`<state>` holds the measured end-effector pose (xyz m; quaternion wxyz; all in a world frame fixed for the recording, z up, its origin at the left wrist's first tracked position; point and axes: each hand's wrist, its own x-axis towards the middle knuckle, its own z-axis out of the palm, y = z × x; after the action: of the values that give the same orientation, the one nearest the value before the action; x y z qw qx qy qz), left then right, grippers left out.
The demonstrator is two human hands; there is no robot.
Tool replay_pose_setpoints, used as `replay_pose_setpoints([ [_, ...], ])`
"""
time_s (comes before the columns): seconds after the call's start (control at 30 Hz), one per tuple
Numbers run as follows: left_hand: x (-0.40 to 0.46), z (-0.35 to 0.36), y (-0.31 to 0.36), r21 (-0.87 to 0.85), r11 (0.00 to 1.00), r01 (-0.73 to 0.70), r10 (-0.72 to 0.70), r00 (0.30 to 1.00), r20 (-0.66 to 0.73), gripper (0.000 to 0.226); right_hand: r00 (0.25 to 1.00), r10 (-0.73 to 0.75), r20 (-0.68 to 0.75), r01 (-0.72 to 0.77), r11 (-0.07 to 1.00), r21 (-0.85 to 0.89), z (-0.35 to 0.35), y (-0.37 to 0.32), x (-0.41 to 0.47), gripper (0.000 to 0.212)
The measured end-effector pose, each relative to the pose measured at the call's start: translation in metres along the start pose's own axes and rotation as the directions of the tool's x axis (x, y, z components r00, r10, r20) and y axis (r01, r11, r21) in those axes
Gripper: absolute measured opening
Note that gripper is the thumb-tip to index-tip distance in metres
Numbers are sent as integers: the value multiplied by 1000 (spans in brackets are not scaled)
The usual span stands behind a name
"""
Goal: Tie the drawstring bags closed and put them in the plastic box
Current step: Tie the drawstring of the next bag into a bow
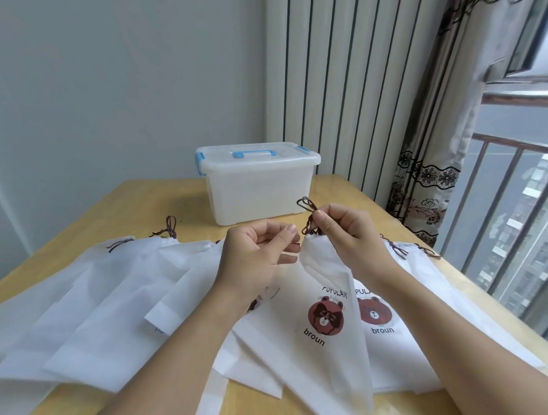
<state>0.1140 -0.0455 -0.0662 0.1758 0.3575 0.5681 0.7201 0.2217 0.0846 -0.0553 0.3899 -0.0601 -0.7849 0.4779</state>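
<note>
Two hands up: right hand (341,228) pinches drawstring (308,212) of gathered bag (329,301) above counter (126,206); left hand (261,248) curled, grip unclear. I fear the loop slipping; box (256,189) is lidded.

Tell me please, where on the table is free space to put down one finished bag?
Bare wood shows on the table left of the plastic box, between it and the spread bags. A narrower strip lies right of the box, toward the curtain. The near half is crowded with overlapping bags; the lifted bag and both hands fill the middle.
</note>
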Motion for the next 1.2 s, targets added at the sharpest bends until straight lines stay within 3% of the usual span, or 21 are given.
replay_pose_setpoints([
  [0.17, -5, 4, 3, 43, 999, 6, -8, 999, 39, 28, 998, 23, 57, -21, 999, -32, 2, 3, -2, 30],
  [0.33, -2, 2, 2, 29, 999, 39, -40, 999, 22, 6, 997, 34, 68, -32, 999, -33, 3, -1, -3, 27],
  [0.43, 3, -5, 7, 39, 998, 45, -45, 999, 9, 4, 1000, 12, 3, -12, 1000, -28, -1, -1, 0, 25],
  [0.57, 6, -13, 9, 112, 993, 44, -47, 999, 26, 9, 996, 80, 39, -81, 997, 19, -8, -1, 3, 30],
  [0.63, 2, -13, 11, 216, 974, -67, 75, 997, -29, 9, 993, 103, 60, -104, 994, 18, -9, 2, 3, 29],
  [0.67, -2, -13, 12, 309, 930, -200, 229, 971, -62, 10, 991, 114, 68, -114, 993, 6, -8, 4, 3, 29],
  [0.73, -11, -6, 14, 495, 717, -491, 572, 820, -16, 15, 988, 124, 90, -122, 992, -25, -4, 7, 2, 29],
  [0.77, -16, -1, 14, 552, 610, -568, 668, 744, 27, 17, 987, 121, 104, -118, 992, -33, -2, 7, 1, 29],
  [0.83, -18, 8, 10, 616, 515, -596, 706, 703, 91, 21, 985, 108, 135, -105, 994, -25, 4, 8, -1, 28],
  [0.9, -15, 10, 6, 631, 529, -568, 660, 742, 114, 28, 980, 106, 166, -112, 993, 30, 5, 7, -3, 26],
  [1.07, -9, 3, 5, 492, 700, -517, 537, 836, 114, 34, 956, 150, 253, -203, 958, 202, 2, -2, -3, 27],
  [1.2, -7, 0, 9, 399, 798, -451, 443, 889, 119, 34, 943, 125, 307, -204, 949, 242, -1, -2, -2, 29],
])
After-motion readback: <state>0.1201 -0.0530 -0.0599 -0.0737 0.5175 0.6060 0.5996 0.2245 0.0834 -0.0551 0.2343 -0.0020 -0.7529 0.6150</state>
